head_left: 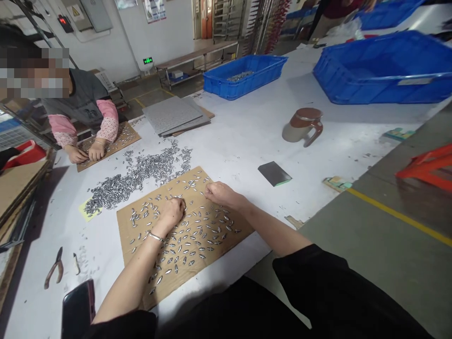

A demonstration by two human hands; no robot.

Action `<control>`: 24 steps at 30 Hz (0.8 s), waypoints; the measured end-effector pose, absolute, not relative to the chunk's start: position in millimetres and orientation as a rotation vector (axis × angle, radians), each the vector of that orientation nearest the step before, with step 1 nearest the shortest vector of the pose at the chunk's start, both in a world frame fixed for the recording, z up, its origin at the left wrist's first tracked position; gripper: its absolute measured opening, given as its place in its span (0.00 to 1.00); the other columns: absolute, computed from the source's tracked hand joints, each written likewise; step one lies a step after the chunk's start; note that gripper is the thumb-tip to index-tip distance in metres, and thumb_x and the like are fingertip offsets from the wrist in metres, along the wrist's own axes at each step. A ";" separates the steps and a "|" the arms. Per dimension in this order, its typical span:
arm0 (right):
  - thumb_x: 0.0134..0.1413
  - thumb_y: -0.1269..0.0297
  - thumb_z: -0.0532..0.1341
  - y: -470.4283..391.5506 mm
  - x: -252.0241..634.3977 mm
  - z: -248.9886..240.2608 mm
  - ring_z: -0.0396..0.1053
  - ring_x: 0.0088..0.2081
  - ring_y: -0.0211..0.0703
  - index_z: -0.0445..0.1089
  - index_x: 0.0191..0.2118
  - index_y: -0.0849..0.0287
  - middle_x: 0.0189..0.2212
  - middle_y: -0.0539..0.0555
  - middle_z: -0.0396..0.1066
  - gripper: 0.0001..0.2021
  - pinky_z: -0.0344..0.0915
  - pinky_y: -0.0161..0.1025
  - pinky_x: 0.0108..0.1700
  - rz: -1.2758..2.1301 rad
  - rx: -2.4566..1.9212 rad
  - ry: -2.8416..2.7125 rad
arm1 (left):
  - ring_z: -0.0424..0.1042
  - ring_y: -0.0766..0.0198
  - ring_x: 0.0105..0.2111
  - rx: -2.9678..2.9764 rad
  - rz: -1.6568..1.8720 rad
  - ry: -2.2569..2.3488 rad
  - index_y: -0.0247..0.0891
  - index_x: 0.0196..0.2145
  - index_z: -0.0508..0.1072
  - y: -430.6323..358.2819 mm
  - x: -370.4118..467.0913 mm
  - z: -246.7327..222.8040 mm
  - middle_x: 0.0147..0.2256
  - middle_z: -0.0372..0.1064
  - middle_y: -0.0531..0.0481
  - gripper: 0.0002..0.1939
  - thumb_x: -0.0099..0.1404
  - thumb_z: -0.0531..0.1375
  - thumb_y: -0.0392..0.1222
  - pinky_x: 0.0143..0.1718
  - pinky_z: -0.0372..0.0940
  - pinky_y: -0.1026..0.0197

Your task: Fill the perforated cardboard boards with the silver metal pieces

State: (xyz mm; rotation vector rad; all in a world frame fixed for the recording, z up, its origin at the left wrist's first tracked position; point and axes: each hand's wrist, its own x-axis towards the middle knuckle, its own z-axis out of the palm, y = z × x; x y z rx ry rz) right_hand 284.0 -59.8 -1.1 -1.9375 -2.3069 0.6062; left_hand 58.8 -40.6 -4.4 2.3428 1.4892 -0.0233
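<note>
A brown cardboard sheet point(169, 278) lies on the white table before me, scattered with many small silvery leaf-shaped metal pieces point(192, 262). Over its middle is my left hand point(172, 213), a bracelet at the wrist, its fingers curled together. My right hand point(219, 193) is at the sheet's far right edge, fingers also closed. Whatever either hand pinches is too small or hidden to make out. Just beyond the sheet spreads a long heap of the same metal pieces point(141, 172), its near left end on a yellow slip of paper point(84, 210).
Across the table a co-worker's hands point(88, 151) work over another cardboard sheet point(132, 134). Around stand grey boards point(173, 115), blue bins point(243, 84) point(381, 89), a lidded mug point(302, 125) and a dark block point(274, 173). Pliers point(54, 269) and a phone point(78, 308) lie at left.
</note>
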 end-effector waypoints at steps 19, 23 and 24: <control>0.69 0.65 0.52 -46.1 265.6 -0.6 0.72 0.48 0.49 0.74 0.48 0.61 0.47 0.62 0.76 0.14 0.62 0.37 0.44 0.470 -2.024 -2.314 | 0.77 0.58 0.40 2.425 0.053 1.552 0.36 0.37 0.78 -38.3 75.7 -5.1 0.39 0.78 0.42 0.10 0.70 0.56 0.35 0.43 0.67 0.62; 0.69 0.69 0.51 -44.5 265.3 0.8 0.73 0.49 0.49 0.73 0.49 0.63 0.48 0.63 0.76 0.15 0.62 0.37 0.45 0.467 -2.011 -2.385 | 0.77 0.58 0.40 2.459 -0.002 1.531 0.36 0.37 0.78 -35.6 88.2 -11.7 0.38 0.78 0.42 0.08 0.69 0.58 0.35 0.44 0.68 0.61; 0.69 0.69 0.51 -45.9 268.4 0.1 0.72 0.49 0.49 0.73 0.48 0.64 0.48 0.63 0.76 0.14 0.62 0.37 0.45 0.458 -1.995 -2.389 | 0.77 0.58 0.40 2.472 -0.015 1.526 0.36 0.37 0.78 -35.4 90.3 -13.1 0.39 0.78 0.42 0.09 0.69 0.57 0.34 0.44 0.68 0.61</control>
